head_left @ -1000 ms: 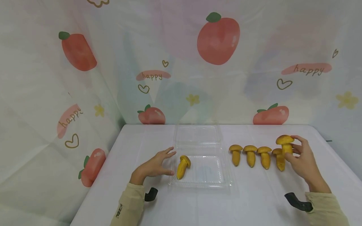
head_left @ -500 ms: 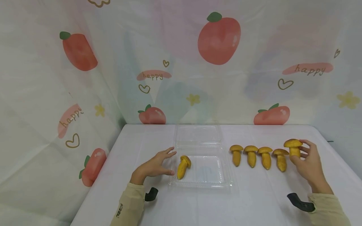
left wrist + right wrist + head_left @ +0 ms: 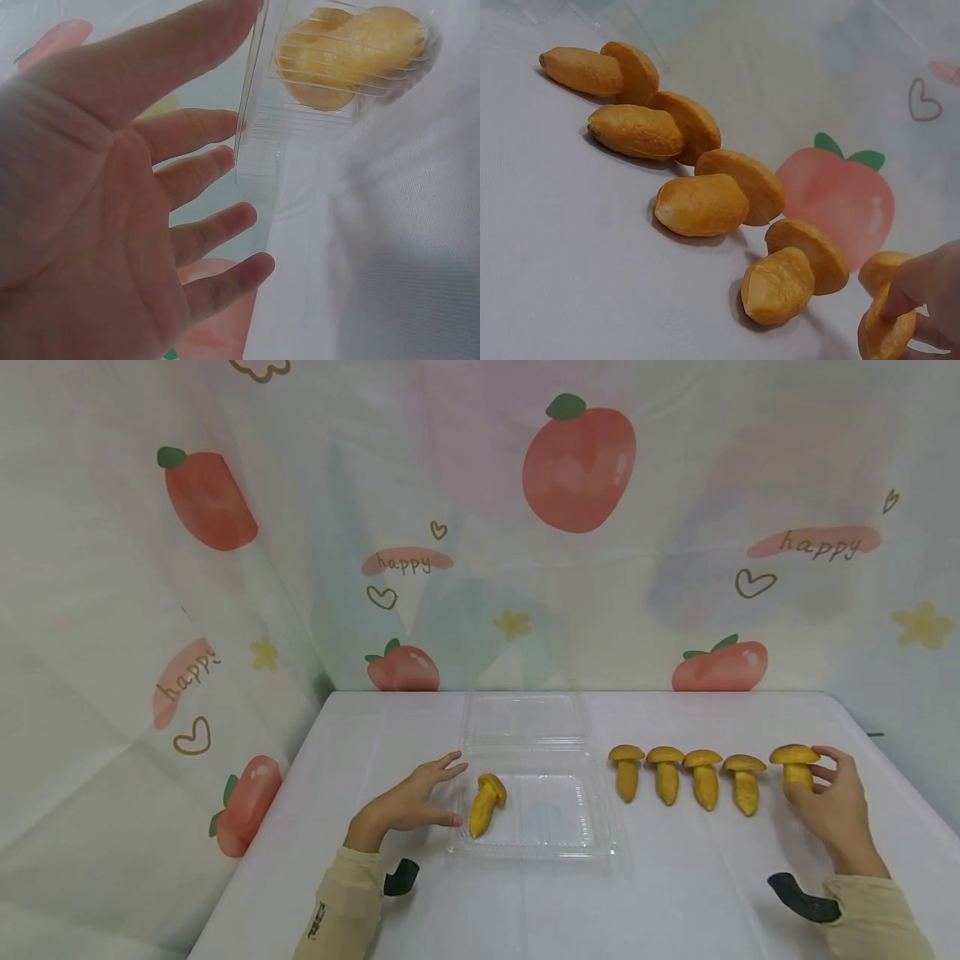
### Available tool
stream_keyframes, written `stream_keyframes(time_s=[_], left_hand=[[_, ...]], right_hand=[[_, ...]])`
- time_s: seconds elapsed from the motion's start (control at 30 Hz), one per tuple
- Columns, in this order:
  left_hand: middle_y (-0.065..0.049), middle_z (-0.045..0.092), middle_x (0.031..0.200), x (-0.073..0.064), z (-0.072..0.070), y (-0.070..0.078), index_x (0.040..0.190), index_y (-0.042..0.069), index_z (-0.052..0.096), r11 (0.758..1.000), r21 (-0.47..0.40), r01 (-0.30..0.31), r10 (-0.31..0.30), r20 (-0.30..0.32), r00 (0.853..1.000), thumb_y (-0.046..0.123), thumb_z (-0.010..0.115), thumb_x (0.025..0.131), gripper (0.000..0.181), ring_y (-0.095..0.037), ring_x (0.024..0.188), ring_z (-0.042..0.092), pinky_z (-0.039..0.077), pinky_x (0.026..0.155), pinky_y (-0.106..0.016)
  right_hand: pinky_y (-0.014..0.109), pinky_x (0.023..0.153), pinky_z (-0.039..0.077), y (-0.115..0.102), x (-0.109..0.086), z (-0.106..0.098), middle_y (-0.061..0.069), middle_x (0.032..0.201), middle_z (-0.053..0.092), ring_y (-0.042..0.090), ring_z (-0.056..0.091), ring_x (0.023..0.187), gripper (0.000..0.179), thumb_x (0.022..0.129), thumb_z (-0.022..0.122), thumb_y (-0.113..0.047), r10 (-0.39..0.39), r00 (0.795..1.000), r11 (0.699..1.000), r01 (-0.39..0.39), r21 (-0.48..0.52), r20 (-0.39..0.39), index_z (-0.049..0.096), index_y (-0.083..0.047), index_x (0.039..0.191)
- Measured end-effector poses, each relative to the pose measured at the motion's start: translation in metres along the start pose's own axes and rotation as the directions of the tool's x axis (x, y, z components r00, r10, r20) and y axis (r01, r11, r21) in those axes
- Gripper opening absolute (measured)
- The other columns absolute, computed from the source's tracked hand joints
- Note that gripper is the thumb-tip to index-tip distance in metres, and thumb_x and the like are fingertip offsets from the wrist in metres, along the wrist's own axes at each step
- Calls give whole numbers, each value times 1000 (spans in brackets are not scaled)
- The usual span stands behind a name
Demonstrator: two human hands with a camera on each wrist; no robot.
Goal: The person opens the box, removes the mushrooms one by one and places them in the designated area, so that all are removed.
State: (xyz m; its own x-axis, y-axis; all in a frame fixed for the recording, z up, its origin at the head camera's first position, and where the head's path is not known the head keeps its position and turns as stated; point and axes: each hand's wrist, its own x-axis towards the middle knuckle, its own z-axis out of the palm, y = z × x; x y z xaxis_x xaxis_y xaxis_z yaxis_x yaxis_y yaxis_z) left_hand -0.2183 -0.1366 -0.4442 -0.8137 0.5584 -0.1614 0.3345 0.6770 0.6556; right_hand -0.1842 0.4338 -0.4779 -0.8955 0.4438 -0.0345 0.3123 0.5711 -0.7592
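At the right end of a row of yellow mushrooms (image 3: 705,778), my right hand (image 3: 834,806) pinches a mushroom (image 3: 795,755) by its stem, thumb on the near side. In the right wrist view the same mushroom (image 3: 886,330) shows at the lower right, partly covered by the fingers. My left hand (image 3: 411,797) has its fingers spread at the left side of a clear plastic box (image 3: 555,847); in the left wrist view the fingertips are at the box wall. Inside the box, a single mushroom (image 3: 486,806) leans at the left.
The box's hinged lid (image 3: 522,718) lies back toward the printed curtain (image 3: 480,527). A white cloth covers the table (image 3: 540,914). Black straps (image 3: 802,900) hang at both wrists.
My right hand has moved right and lower with its mushroom, away from the fourth mushroom it was overlapping. The left hand and the box have stayed put.
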Motion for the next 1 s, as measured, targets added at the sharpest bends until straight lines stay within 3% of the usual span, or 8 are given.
stream_keyframes(time_s=[0.17,0.4,0.5,0.7,0.9,1.0], left_hand=[[-11,20,170,-1,0,-1,156,7,37,1000,-3,-7,7,-3,1000,26,80,87,84,-40,155,20,23,121,-66],[-9,21,170,-1,0,-1,156,6,38,1000,-8,-15,15,-6,1000,25,80,87,83,-39,155,21,24,121,-65],[-9,21,170,-1,0,-1,156,7,38,1000,-8,-12,12,-5,1000,25,80,87,83,-39,155,21,24,122,-65],[-10,21,170,-2,0,-2,156,7,38,1000,2,-14,14,-7,1000,26,81,87,84,-40,155,21,24,121,-66],[-10,21,170,-1,0,-1,156,6,37,1000,5,-9,9,-7,1000,26,81,87,84,-39,155,21,24,121,-66],[-10,21,170,-1,-1,1,156,6,37,1000,6,-6,6,-8,1000,26,81,87,84,-40,155,21,24,121,-66]], right_hand=[[16,62,40,4,2,0,46,150,25,60,40,126,79,96,53,-8,20,1000,999,-19,-35,18,6,7,157],[6,54,31,5,2,1,47,149,26,60,40,126,78,93,50,-5,21,999,1000,-21,-21,32,6,9,156],[13,62,40,7,2,3,46,149,26,60,39,127,78,93,49,-5,30,999,999,-29,-36,40,5,8,157],[13,65,34,9,3,4,46,150,27,59,40,127,78,94,48,-5,37,998,998,-35,-52,42,5,8,157],[23,68,44,14,6,7,46,150,26,58,40,126,78,93,49,-5,39,998,997,-35,-74,47,5,7,157],[24,68,44,15,7,8,46,148,29,57,42,124,78,92,48,-4,25,999,995,-21,-94,42,6,8,157]])
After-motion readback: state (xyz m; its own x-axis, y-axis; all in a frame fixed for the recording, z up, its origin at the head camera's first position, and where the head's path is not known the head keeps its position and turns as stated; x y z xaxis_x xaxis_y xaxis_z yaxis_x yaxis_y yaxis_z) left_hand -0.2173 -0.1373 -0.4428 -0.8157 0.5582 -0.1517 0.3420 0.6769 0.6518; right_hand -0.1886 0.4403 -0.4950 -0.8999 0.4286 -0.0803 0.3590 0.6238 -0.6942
